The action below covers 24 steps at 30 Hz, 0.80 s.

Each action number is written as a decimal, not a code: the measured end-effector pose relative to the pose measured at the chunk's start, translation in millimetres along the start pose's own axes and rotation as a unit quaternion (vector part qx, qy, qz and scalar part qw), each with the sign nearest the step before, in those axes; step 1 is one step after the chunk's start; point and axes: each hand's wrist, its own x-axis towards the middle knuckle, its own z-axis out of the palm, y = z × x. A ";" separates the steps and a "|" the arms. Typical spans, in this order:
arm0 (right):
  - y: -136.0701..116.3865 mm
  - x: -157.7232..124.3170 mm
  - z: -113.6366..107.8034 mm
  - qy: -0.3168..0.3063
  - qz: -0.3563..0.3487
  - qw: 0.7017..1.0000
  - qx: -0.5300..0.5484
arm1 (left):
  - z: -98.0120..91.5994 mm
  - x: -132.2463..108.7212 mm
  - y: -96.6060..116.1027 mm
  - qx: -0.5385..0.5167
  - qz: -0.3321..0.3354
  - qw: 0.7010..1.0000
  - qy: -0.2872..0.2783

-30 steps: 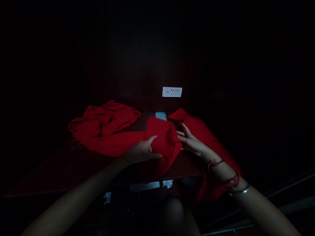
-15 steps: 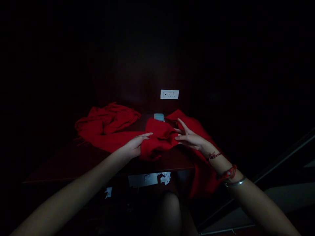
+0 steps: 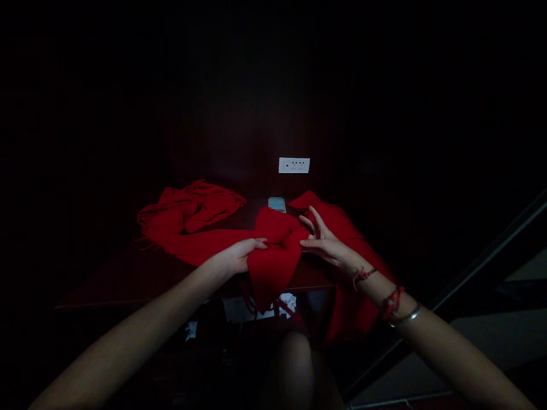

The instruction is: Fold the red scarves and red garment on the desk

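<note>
A long red scarf (image 3: 276,270) with fringed ends lies across the dark tabletop, and its middle part is raised in a loop between my hands. My left hand (image 3: 245,253) grips the folded cloth from the left, its thumb on top and the other fingers hidden under the fabric. At the loop's right side, my right hand (image 3: 323,240) pinches the edge between thumb and fingers, with other fingers raised. A fringed end hangs down past the table's front edge. Bunched red cloth (image 3: 200,205) rests at the left. More red cloth (image 3: 348,250) drapes over the right side beneath my right wrist.
A white wall socket (image 3: 294,165) sits on the dark wall behind the table (image 3: 128,279). A small pale blue card (image 3: 277,204) lies at the back. White papers (image 3: 239,310) show below the front edge. My knee (image 3: 294,364) is under the table.
The held part of the scarf has opened out and dropped, so its fringed end now hangs over the front edge. My right hand has shifted slightly left.
</note>
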 end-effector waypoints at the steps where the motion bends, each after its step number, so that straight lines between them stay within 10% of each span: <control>1: 1.1 -0.9 -0.5 0.018 0.001 1.000 -0.018 | 0.3 -1.2 -2.9 -0.027 -0.043 0.999 -0.007; 8: -38.3 -4.1 -6.1 0.008 0.124 0.987 -0.100 | -1.7 -12.9 0.9 -0.155 -0.094 0.983 -0.002; 13: -9.5 -9.0 -22.7 -0.033 0.175 0.927 -0.331 | -11.5 -6.7 -22.4 0.113 -0.037 0.993 0.013; 19: 28.7 13.2 -22.3 -0.029 0.080 0.794 -0.602 | -32.5 31.4 -45.3 0.525 0.181 0.829 0.067; 24: 58.5 45.6 -10.2 0.017 0.184 0.730 -0.658 | -32.1 79.0 -59.7 0.592 0.081 0.800 0.050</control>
